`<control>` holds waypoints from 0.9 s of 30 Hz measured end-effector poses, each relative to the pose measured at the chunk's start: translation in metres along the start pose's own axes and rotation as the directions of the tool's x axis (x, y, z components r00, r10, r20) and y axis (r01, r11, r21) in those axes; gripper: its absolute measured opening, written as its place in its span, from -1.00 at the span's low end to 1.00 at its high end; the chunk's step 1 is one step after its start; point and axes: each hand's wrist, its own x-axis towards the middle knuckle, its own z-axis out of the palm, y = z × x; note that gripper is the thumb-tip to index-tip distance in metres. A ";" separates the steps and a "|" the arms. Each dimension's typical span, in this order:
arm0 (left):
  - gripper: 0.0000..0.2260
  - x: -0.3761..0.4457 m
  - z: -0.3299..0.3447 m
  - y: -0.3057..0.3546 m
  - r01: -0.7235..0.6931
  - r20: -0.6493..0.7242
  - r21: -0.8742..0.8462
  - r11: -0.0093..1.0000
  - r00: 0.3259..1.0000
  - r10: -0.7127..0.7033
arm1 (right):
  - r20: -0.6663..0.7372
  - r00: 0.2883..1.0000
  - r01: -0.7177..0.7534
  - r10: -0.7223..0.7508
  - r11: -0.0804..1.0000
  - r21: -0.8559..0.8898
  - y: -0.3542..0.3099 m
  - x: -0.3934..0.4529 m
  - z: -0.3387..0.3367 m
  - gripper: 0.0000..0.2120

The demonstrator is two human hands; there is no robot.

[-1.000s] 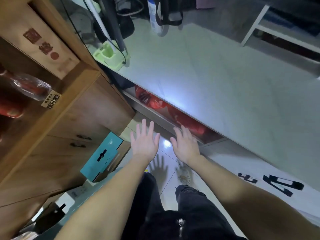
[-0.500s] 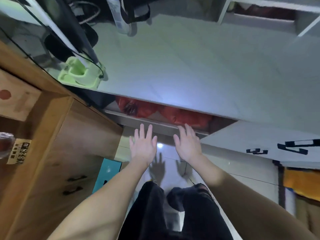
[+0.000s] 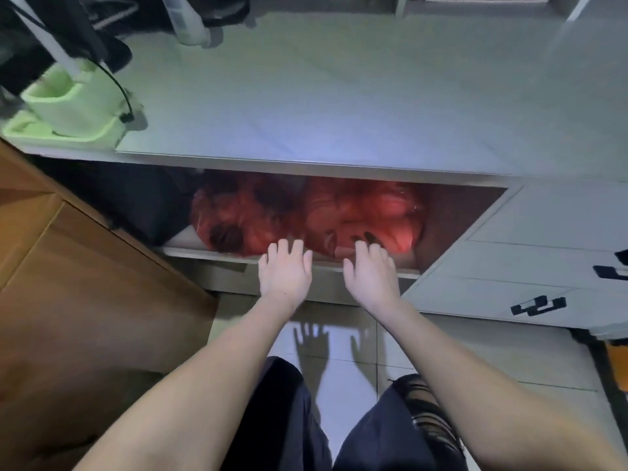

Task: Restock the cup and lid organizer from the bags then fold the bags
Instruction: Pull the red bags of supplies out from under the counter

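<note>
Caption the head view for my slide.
Both open hands, left hand and right hand, reach toward red plastic bags under white counter.

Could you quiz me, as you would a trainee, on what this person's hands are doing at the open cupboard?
1. True or false: the left hand already grips one of the crinkled red plastic bags.
2. Where do the red bags lie?
A. on the pale grey counter top
B. on the shelf in the open cupboard under the counter
C. on the tiled floor
3. Fill in: the light green plastic holder stands on the counter's ____ end.

Key
1. False: its fingers are straight, at the shelf's front edge, holding nothing.
2. B. The right hand reaches toward them too.
3. Left.
</note>
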 end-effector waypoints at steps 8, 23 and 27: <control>-0.62 0.014 0.039 -0.004 -0.071 -0.146 0.053 0.996 0.986 0.078 | -0.148 0.989 -0.011 0.003 0.999 -0.053 0.008 0.014 0.028 -0.69; -0.59 0.038 0.026 -0.041 -0.035 -0.181 0.138 0.990 0.982 0.060 | -0.264 0.965 0.005 -0.005 1.000 0.001 0.008 0.094 0.014 -0.51; -0.56 0.070 0.035 -0.050 -0.036 -0.126 0.044 0.998 0.991 0.041 | -0.305 0.951 0.038 -0.047 0.999 -0.037 0.014 0.127 0.023 -0.51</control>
